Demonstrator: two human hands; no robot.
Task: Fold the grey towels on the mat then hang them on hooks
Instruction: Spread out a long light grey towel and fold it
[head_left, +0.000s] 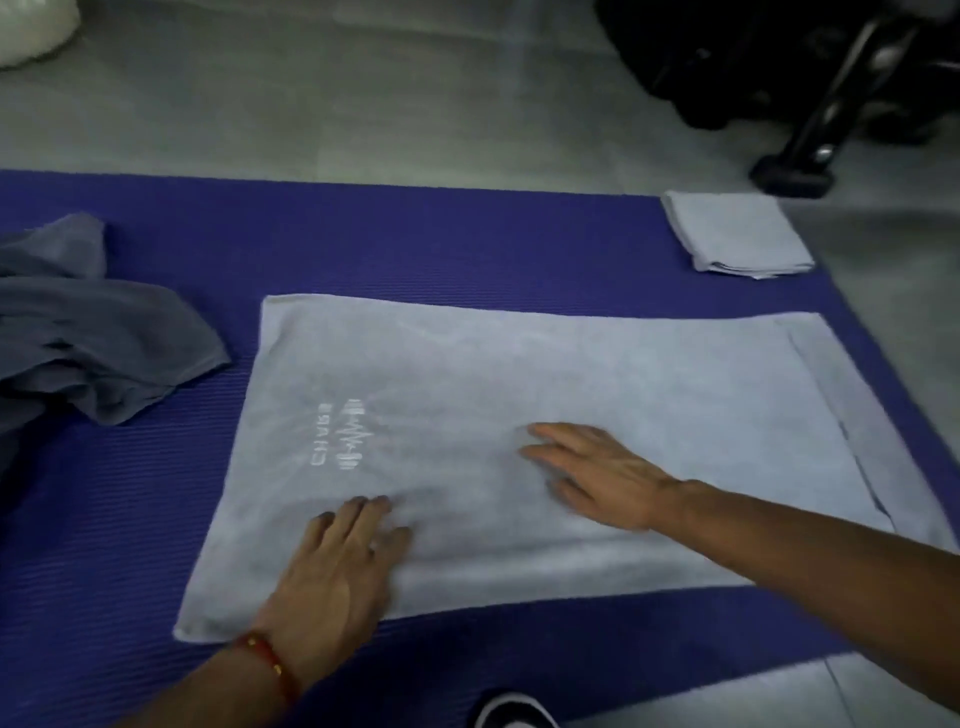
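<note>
A light grey towel (597, 374) with a white logo lies spread flat on the purple mat (363, 244). My left hand (337, 566) presses flat on its near left part, fingers straight. My right hand (592, 473) lies flat on the towel's middle, fingers pointing left. A small folded grey towel (737, 234) sits at the mat's far right corner. A darker grey towel (88, 332) lies crumpled at the mat's left side.
Grey tiled floor (363, 104) surrounds the mat. A black wheeled frame (810, 150) and dark bags stand at the far right. Something white (31, 31) sits at the far left corner. A shoe (514, 712) shows at the bottom edge.
</note>
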